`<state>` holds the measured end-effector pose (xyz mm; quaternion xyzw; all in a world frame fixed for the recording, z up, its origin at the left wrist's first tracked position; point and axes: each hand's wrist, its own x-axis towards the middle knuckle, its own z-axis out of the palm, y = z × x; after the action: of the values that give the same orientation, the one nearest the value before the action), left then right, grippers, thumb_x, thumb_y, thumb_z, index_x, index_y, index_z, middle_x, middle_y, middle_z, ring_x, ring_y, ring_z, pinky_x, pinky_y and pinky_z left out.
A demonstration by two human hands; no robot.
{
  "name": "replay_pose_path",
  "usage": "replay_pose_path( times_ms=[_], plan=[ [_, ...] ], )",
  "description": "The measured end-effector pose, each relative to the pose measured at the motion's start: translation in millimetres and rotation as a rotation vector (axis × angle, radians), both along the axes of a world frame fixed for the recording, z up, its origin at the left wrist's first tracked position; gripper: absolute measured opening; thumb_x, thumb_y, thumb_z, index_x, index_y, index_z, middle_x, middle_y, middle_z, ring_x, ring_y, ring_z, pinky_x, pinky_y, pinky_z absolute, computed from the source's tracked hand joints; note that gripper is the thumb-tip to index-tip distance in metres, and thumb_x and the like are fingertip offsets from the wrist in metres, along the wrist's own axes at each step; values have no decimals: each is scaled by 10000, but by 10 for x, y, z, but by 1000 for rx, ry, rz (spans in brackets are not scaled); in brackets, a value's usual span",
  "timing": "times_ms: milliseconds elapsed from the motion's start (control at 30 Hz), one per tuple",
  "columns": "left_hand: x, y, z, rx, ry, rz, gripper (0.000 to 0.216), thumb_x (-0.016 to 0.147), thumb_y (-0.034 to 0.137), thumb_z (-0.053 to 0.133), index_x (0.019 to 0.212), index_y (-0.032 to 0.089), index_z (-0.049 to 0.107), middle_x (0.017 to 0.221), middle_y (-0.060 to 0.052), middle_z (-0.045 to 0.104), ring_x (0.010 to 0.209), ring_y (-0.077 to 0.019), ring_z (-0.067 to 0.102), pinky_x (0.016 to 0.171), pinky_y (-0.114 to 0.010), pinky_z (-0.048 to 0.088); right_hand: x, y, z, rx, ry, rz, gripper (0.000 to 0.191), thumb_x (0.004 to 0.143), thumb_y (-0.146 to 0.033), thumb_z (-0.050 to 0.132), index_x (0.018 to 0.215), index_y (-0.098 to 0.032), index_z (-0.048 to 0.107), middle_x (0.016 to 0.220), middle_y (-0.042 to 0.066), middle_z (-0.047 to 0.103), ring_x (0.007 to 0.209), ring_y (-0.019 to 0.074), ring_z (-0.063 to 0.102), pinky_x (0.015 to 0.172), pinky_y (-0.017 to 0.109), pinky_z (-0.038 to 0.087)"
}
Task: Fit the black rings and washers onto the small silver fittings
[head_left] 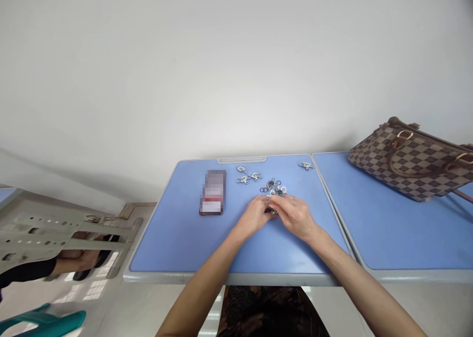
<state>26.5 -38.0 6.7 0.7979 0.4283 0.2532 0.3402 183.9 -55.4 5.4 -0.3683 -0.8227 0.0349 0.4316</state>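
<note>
My left hand (254, 216) and my right hand (293, 215) meet over the middle of a blue table (185, 238), fingers pinched together on a small metal part (272, 211) between them. A ring shows on my right hand. Just beyond the fingers lies a pile of small metal fittings and black rings (274, 187). More silver fittings (249, 175) lie further back, and a single one (306, 166) sits near the far right corner.
A phone (213, 192) lies flat to the left of the hands. A brown checkered handbag (414, 162) rests on the adjoining blue table (388, 228) at right. A grey plastic chair (55, 233) and a teal chair (44, 322) stand at left.
</note>
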Motion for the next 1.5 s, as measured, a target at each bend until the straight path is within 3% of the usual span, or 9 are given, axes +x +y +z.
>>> replay_pose_path(
  times_ms=[200, 400, 600, 1033, 1300, 1500],
  plan=[
    [-1, -10, -4, -13, 18, 5, 102, 799, 148, 586, 809, 179, 682, 917, -28, 667, 933, -193, 587, 863, -312, 449, -25, -10, 46, -2, 20, -72, 169, 932, -215, 489, 1031, -187, 623, 758, 62, 697, 648, 180, 633, 628, 314, 505],
    [-27, 41, -40, -11, 84, -26, 110, 793, 219, 637, 874, 198, 710, 908, -35, 662, 903, -200, 591, 852, -324, 448, 110, 66, 96, -104, 138, 43, 208, 927, -256, 503, 1084, -212, 632, 769, 40, 701, 699, 172, 651, 679, 317, 529],
    [-80, 95, -70, -21, 75, -69, 161, 778, 222, 675, 932, 228, 723, 885, -27, 641, 902, -190, 583, 843, -309, 445, 311, 130, 130, -256, 279, -78, 250, 935, -254, 484, 1153, -232, 603, 830, 36, 709, 718, 169, 656, 687, 316, 533],
    [-86, 103, -37, -33, 111, -103, 176, 782, 210, 675, 952, 225, 722, 901, -26, 636, 959, -201, 562, 889, -326, 427, 283, 137, 121, -175, 135, 89, 250, 935, -163, 466, 1154, -212, 575, 888, 61, 697, 797, 175, 631, 720, 322, 511],
    [-83, 103, -32, -47, 119, -96, 164, 794, 227, 660, 944, 219, 727, 897, -33, 633, 959, -205, 560, 891, -328, 422, 295, 144, 115, -191, 107, 105, 257, 937, -163, 461, 1162, -224, 568, 842, 47, 683, 760, 170, 615, 688, 310, 498],
    [-82, 86, -40, -23, 105, -104, 198, 804, 237, 648, 989, 244, 718, 981, -33, 650, 997, -219, 550, 918, -349, 393, 232, 131, 138, -85, 55, 89, 156, 925, -200, 505, 1036, -204, 615, 786, 47, 690, 693, 166, 613, 658, 302, 490]
  ],
)
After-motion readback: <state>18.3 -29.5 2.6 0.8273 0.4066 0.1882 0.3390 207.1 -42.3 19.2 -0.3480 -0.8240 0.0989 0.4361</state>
